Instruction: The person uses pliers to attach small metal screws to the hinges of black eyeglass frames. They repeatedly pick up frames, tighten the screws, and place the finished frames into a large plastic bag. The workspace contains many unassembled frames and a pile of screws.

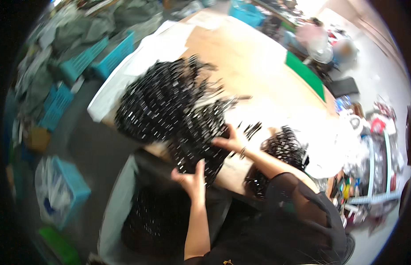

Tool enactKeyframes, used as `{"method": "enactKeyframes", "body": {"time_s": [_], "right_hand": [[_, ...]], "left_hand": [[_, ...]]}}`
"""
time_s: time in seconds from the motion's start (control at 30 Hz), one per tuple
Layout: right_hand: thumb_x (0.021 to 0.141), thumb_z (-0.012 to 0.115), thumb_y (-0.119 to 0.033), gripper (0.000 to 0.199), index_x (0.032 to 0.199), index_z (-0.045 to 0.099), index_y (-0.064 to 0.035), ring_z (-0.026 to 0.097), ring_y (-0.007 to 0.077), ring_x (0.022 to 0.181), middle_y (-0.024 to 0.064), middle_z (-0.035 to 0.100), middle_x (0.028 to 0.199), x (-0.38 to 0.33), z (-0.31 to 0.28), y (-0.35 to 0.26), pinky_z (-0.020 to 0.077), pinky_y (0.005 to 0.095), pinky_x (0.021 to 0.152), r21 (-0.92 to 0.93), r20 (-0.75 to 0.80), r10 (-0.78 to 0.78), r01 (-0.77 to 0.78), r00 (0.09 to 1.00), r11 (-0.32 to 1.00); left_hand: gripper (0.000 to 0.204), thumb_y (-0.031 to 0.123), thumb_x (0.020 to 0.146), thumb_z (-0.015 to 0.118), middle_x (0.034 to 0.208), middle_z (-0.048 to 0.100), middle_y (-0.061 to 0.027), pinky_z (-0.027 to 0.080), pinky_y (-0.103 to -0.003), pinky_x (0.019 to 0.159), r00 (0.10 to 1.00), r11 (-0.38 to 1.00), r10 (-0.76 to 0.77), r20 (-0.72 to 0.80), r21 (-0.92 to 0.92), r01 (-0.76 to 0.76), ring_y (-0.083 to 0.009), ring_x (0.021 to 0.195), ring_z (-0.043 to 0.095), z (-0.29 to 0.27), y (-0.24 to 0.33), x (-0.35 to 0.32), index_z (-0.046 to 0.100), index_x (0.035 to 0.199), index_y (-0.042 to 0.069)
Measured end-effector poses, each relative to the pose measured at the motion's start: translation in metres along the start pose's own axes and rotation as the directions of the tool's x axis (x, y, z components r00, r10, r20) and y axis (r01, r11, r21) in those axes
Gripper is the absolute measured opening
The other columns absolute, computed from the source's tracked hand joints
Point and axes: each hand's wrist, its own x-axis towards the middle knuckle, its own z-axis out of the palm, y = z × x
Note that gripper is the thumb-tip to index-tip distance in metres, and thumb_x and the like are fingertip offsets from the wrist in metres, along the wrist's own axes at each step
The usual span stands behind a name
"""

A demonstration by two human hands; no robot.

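Note:
My left hand grips the near edge of a black piece with shiny, bead-like flecks and loose fringe-like strands. My right hand, a bracelet at its wrist, holds the same piece by its right side. The piece hangs tilted over the table's near edge. Its far end meets a larger heap of the same black glittering pieces on the left of the table. By my right forearm lies a smaller black glittering bundle, partly covered by my arm. Motion blurs the strands, and the fingers beneath the piece are hidden.
The table has a brown board top with white sheets at its left. Below its near edge stands a lined bin with dark glittering material inside. Blue crates stand on the floor at left. A green panel edges the far right.

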Motion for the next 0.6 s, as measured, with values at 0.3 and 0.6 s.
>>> {"method": "enactKeyframes", "body": {"time_s": [0.3,0.6], "right_hand": [[0.063,0.070,-0.039,0.070,0.109,0.036,0.0019,0.056,0.0402,0.083,0.0248,0.056,0.086,-0.133,0.052,-0.003,0.0463,0.0414,0.072,0.036,0.183,-0.242,0.240,0.953,0.970],[0.066,0.074,-0.022,0.063,0.108,0.035,0.0038,0.061,0.0308,0.082,0.0188,0.060,0.093,-0.246,0.214,-0.038,0.0494,0.0353,0.070,-0.016,0.402,-0.069,0.082,0.913,0.997]], "left_hand": [[0.088,-0.002,0.054,0.066,0.130,0.033,-0.0156,0.023,-0.038,0.103,0.994,0.998,-0.041,0.100,0.054,0.036,-0.0266,0.119,0.032,-0.141,-0.048,-0.060,0.022,0.130,-0.004],[0.099,0.012,0.056,0.074,0.126,0.036,-0.0148,0.031,-0.040,0.098,0.981,0.986,-0.161,0.112,0.057,0.155,-0.0274,0.117,0.036,-0.321,-0.124,-0.080,0.013,0.132,0.000]]}}
